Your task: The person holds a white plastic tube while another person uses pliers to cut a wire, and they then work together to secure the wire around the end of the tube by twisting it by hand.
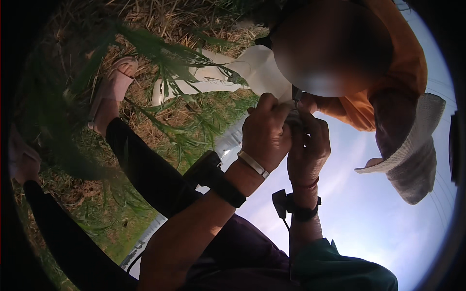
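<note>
My left hand (pixel 267 133) and my right hand (pixel 308 145) are raised close together, fingers bent and pinched in front of another person. Between their fingertips is a small greyish thing (pixel 293 116), mostly hidden, whose kind I cannot make out. Just above it, a thin dark piece with a metallic glint (pixel 295 93) meets the fingers. The other person's hand (pixel 309 102) is right beside my right fingertips. A pale band circles my left wrist, and both my forearms carry dark straps with small black devices.
The other person, in an orange top (pixel 400 48), leans in at the upper right. White smooth material (pixel 264 70) stretches beside them over dry grass (pixel 170 17). Green leaves (pixel 165 58) hang across the left. A grey woven piece (pixel 417 150) shows at right, before the sky. Feet in pinkish sandals (pixel 116 89) stand at left.
</note>
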Demonstrator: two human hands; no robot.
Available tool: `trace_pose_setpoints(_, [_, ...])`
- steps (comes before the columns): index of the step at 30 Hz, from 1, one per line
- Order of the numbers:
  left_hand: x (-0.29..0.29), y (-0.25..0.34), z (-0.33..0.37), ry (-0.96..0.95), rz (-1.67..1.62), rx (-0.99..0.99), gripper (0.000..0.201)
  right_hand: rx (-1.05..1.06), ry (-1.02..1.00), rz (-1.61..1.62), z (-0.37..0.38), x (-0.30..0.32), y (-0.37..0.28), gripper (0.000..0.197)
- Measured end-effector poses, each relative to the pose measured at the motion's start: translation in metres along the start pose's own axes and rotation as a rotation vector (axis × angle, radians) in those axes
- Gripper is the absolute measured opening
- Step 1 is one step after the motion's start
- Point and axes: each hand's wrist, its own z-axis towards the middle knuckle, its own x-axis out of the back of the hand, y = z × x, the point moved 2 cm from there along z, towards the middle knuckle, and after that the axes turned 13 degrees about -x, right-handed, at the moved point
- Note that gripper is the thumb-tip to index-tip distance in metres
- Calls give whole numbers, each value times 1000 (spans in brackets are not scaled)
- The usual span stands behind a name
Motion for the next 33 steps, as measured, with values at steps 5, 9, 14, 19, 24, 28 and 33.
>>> trace_pose_setpoints(5, [-2, -3, 0, -4, 19, 5, 29, -36, 7, 34, -2, -2, 1, 38])
trace_pose_setpoints(9, [1, -2, 0, -4, 37, 33, 29, 27, 2, 10, -1, 0, -1, 38])
trace_pose_setpoints(14, [3, -2, 2, 11, -8, 45, 32, 62, 25, -45, -1, 2, -7, 37])
trace_pose_setpoints(19, [8, -4, 4, 44, -67, 26, 25, 85, 30, -44, 2, 2, -17, 36])
trace_pose_setpoints(24, [8, -1, 13, 57, -69, 16, 21, 158, 64, -70, 10, 5, -20, 36])
trace_pose_setpoints(28, [11, -1, 15, 106, -90, 24, 18, 181, 49, -73, 13, 5, -24, 36])
trace_pose_setpoints(33, [8, 2, 13, 88, -115, 45, 19, 137, 35, -56, 11, 10, -26, 37])
